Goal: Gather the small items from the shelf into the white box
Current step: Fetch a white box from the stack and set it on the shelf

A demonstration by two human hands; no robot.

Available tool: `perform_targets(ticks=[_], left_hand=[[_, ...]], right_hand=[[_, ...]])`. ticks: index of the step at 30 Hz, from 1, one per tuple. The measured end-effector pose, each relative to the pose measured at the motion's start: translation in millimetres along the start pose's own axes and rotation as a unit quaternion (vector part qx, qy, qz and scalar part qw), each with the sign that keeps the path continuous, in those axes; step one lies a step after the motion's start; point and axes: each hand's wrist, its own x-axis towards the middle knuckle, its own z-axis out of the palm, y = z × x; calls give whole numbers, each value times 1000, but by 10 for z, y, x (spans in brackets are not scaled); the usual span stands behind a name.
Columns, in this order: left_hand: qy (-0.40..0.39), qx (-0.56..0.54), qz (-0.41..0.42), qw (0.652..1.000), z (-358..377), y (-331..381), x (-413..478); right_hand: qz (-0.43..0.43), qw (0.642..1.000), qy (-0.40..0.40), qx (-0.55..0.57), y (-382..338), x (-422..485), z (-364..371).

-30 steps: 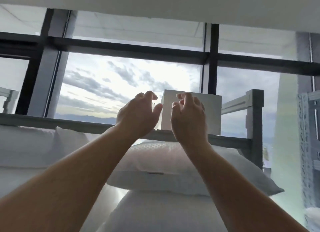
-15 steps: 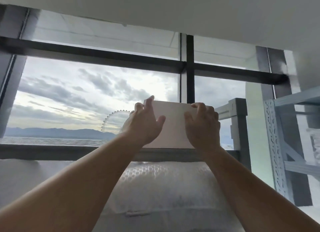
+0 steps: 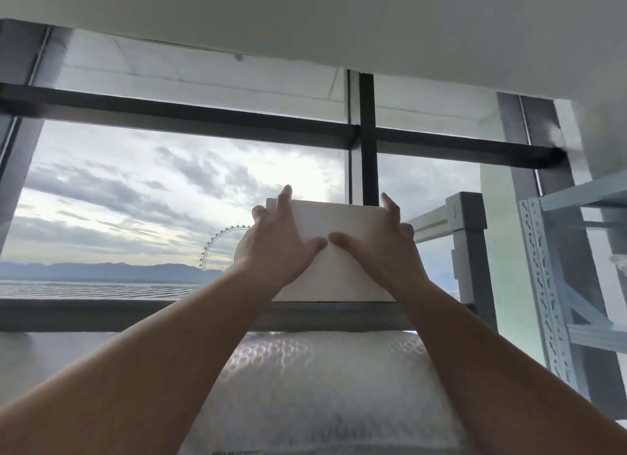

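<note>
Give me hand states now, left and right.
Left hand: gripping the box, fingers over its top edge.
Right hand: gripping the box too.

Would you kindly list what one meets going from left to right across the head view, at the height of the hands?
Ferris wheel → left hand → white box → right hand → grey bed-frame post → pale blue perforated rack upright.
</note>
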Motion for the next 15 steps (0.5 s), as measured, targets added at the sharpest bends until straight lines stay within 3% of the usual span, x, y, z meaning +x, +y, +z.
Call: perform_targets(ticks=[15], left_hand=[[68, -1, -39, 997, -199, 294, -244]], right_hand=[[-29, 999, 22, 37, -60, -29, -160]])
